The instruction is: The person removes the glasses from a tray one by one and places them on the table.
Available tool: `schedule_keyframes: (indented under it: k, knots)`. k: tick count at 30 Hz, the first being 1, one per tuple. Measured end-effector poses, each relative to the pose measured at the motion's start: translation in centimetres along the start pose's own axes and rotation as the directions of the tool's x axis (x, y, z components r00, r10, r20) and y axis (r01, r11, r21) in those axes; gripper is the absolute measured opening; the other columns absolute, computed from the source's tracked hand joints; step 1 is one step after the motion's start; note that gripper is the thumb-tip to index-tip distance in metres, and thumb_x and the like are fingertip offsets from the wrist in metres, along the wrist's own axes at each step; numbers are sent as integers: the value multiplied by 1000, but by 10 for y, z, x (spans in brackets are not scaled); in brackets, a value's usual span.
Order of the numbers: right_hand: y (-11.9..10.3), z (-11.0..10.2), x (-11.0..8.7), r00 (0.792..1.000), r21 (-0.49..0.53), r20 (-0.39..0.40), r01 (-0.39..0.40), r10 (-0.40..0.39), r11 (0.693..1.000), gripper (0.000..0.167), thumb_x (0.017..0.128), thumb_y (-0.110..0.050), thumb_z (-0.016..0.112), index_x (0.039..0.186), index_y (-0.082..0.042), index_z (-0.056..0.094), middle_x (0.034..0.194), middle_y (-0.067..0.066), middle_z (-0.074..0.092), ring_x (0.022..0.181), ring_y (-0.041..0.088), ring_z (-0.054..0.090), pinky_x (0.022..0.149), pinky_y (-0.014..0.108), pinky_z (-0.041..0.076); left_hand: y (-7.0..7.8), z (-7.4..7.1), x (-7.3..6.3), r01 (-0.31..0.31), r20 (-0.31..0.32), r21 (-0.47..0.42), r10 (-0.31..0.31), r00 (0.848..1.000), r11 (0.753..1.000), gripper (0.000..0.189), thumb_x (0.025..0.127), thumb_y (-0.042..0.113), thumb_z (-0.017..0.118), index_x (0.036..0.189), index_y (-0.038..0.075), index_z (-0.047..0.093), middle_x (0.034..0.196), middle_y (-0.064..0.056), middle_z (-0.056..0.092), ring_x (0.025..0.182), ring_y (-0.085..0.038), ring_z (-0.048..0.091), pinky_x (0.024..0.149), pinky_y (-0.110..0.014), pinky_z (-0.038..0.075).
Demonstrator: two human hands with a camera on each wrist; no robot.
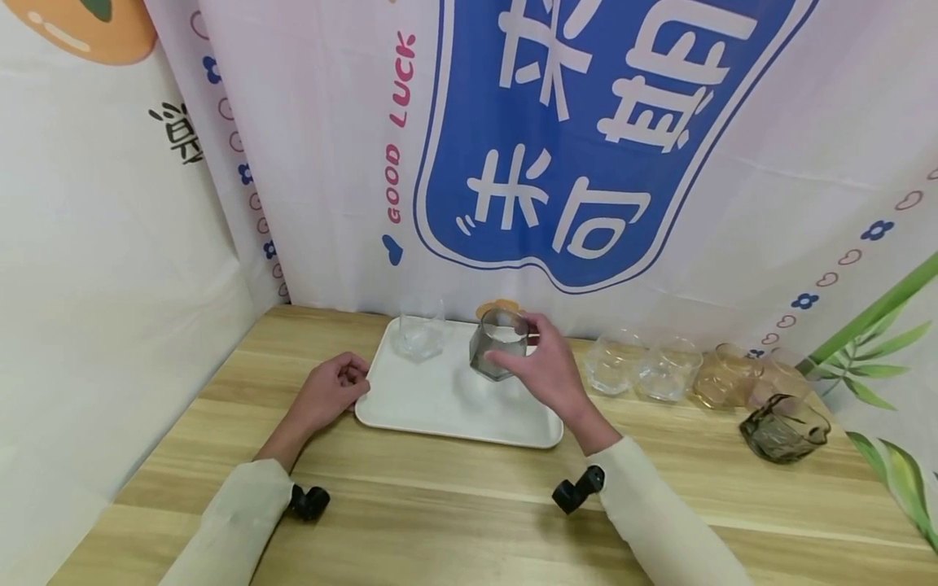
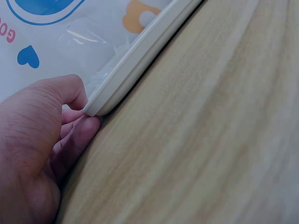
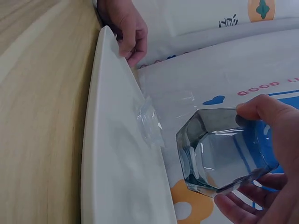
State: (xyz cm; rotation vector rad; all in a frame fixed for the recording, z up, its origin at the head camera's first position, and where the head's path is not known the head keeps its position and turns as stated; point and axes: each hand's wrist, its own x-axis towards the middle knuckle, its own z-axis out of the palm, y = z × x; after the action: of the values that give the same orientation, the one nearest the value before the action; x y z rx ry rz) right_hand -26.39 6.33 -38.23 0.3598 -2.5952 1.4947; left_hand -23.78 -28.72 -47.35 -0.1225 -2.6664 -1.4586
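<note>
My right hand holds a smoky grey drinking glass between thumb and fingers. In the right wrist view the grey glass is upright relative to the tray and hangs above its surface, apart from it. A white tray lies on the wooden table. A clear glass stands on the tray's far left part. At the tray's left edge, my left hand pinches the rim. The left wrist view shows the left thumb and forefinger meeting at the corner of the tray.
To the right of the tray stands a row: two clear glasses, an amber glass and a pinkish glass. In front of them is a dark grey glass. A printed cloth hangs behind the table.
</note>
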Motion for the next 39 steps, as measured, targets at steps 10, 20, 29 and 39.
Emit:
schedule_keyframes:
  k: [10, 20, 29, 39]
  knots:
    - [7, -28, -22, 999, -67, 1, -40, 40, 997, 89, 77, -43, 90, 144, -3, 48, 127, 13, 60, 116, 29, 57, 90, 44, 53, 0, 0, -1, 4, 2, -6, -4, 1000, 1000, 18, 92, 6, 65, 110, 1, 64, 88, -10, 63, 68, -21, 60, 57, -29, 55]
    - [27, -65, -43, 999, -131, -22, -45, 43, 990, 82, 77, -42, 90, 138, -2, 52, 127, 15, 61, 119, 32, 58, 91, 46, 53, 3, -2, -3, 10, -3, 8, -10, 1000, 1000, 20, 92, 8, 64, 111, 0, 64, 89, -10, 64, 68, -19, 61, 58, -30, 56]
    - [42, -106, -66, 1000, -178, -2, -11, 11, 984, 80, 79, -41, 90, 137, -1, 52, 125, 17, 61, 112, 32, 61, 89, 44, 55, 4, 0, -1, 23, -3, 15, -23, 1000, 1000, 21, 92, 7, 65, 111, 1, 65, 90, -10, 63, 70, -22, 60, 58, -30, 56]
    - [58, -148, -86, 999, -262, 21, -42, 49, 964, 87, 83, -44, 86, 145, 2, 45, 131, 21, 57, 117, 43, 58, 88, 50, 52, 4, 0, -1, 17, -4, 27, -17, 1000, 999, 21, 92, 7, 64, 112, 0, 65, 90, -11, 63, 70, -23, 60, 58, -30, 56]
